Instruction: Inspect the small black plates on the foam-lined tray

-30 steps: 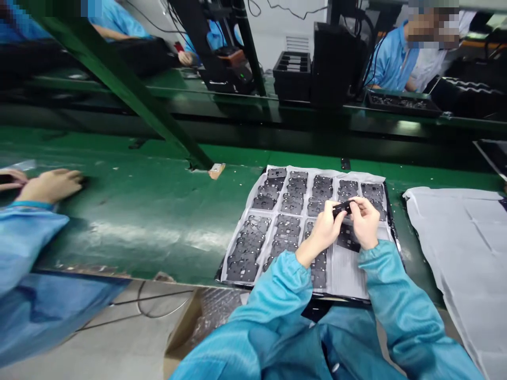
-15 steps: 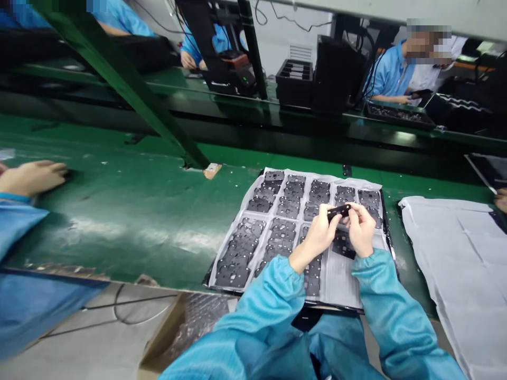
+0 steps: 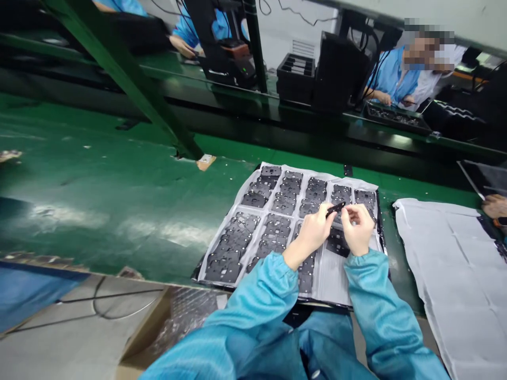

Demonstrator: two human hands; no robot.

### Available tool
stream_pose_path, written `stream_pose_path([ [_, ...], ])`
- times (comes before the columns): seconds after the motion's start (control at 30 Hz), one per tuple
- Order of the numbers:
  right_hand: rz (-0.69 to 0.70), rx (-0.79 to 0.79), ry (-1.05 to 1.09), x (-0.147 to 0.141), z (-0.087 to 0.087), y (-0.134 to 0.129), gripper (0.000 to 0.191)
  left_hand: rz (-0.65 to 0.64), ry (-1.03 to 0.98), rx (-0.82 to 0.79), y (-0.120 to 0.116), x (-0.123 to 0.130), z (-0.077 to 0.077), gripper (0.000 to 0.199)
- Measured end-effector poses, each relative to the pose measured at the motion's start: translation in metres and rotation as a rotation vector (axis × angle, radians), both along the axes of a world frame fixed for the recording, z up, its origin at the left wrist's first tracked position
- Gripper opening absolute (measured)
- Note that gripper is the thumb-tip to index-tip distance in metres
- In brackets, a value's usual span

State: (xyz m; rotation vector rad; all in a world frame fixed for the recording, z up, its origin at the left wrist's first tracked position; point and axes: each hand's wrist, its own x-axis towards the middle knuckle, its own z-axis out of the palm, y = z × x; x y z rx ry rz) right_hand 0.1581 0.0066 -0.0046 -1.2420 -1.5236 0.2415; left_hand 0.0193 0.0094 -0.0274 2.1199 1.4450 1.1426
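My left hand is closed, pinching a small flat black plastic part between thumb and fingers, its thin edge towards me. My right hand is at the part's right end, thumb and fingertips pressed together; whatever they hold is too small to make out. Both hands are above a tray lined with white sheet and divided into compartments. Stacks of similar black plates fill most compartments. Under my hands, one near compartment has a few dark plates at its far end and bare lining nearer me.
A second white-lined tray lies to the right, with another person's hand at its far edge. A slanted green post meets the green bench. Below the bench edge is a cardboard box with clear plastic.
The black part has turned more edge-on, and my right fingers have shifted slightly off its end. The view has swung a little; the neighbour's hand at the left is out of sight.
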Motion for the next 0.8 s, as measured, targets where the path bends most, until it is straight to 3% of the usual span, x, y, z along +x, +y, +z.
stream_pose_path([
  [0.43, -0.016, -0.054, 0.089, 0.005, -0.01, 0.001, 0.012, -0.099, 0.121, 0.198, -0.002, 0.001, -0.002, 0.03],
  [0.67, -0.046, -0.053, 0.08, 0.005, -0.012, 0.006, 0.014, -0.116, 0.08, 0.134, -0.003, 0.003, 0.002, 0.03],
  [0.73, -0.077, -0.035, 0.093, 0.011, -0.007, 0.007, 0.015, -0.08, 0.056, 0.119, -0.002, 0.001, 0.002, 0.03],
  [0.8, -0.163, 0.046, 0.124, 0.021, 0.011, 0.002, 0.015, -0.03, 0.022, 0.11, 0.0, 0.0, 0.003, 0.029],
])
